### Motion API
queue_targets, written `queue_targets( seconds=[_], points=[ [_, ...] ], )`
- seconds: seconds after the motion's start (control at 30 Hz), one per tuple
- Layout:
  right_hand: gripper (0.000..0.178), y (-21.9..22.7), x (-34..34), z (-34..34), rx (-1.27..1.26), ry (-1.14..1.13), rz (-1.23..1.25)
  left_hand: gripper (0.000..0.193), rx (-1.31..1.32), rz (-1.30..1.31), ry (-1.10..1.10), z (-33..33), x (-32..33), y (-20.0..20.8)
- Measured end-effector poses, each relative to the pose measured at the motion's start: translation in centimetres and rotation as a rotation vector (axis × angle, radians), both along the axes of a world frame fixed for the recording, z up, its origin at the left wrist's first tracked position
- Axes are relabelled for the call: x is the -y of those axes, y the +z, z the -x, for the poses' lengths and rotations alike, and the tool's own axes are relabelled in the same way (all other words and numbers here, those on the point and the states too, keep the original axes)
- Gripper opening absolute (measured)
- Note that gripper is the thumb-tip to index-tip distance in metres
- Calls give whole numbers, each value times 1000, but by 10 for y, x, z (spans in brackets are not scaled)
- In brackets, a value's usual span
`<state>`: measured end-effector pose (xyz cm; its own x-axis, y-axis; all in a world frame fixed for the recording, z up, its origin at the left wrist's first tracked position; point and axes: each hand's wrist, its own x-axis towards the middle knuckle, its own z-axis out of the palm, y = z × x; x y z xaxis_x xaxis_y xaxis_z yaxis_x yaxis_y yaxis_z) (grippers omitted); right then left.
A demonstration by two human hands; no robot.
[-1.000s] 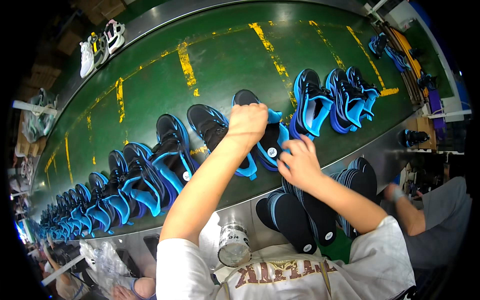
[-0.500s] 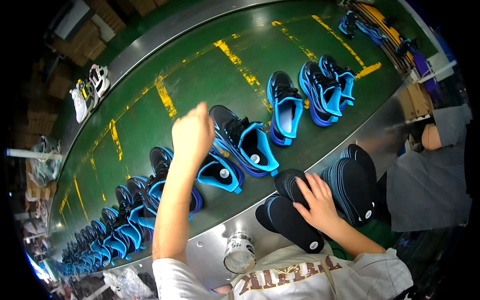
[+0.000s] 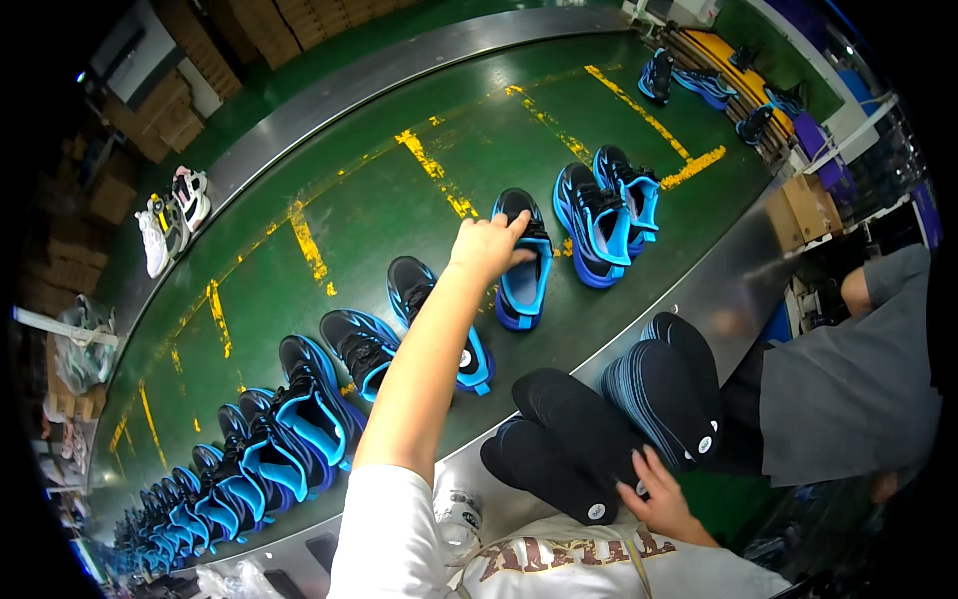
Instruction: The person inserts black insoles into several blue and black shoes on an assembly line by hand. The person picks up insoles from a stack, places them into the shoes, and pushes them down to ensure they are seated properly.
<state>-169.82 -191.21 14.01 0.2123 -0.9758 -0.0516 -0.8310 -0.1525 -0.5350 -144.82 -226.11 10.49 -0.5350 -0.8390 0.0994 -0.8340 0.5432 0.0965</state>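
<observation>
My left hand reaches out over a black and blue sneaker, its fingers bent around the collar and tongue at the opening. A pale lining shows inside that shoe. Close to my body, my right hand has thumb and fingers at the heel end of a black insole, around its round white sticker. More black insoles lie to the left of it. A stack of insoles with blue-striped edges rests to the right. Two sneakers stand just beyond the one at my left hand.
A long row of matching sneakers runs down the green belt to the left. Beside the insoles is a clear tub. Someone in grey sits at the right. White shoes stand on the far metal rim.
My left hand has moved right to the sneaker. My right hand has slid back to the insole's heel end. The nearer shoes appear shifted left and down.
</observation>
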Motion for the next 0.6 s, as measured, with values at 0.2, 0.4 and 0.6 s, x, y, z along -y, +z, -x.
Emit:
queue_targets(
  seconds=[0.2,0.4,0.6],
  points=[
    [21,57,108,-16,239,-32,274,42,-106,-47,111,3,-9,-7],
    [15,72,210,-17,568,-96,-103,31,-164,-21,262,3,-13,1],
    [17,79,268,-31,709,-106,-844,41,-281,-242,532,-28,-27,17]
  ],
)
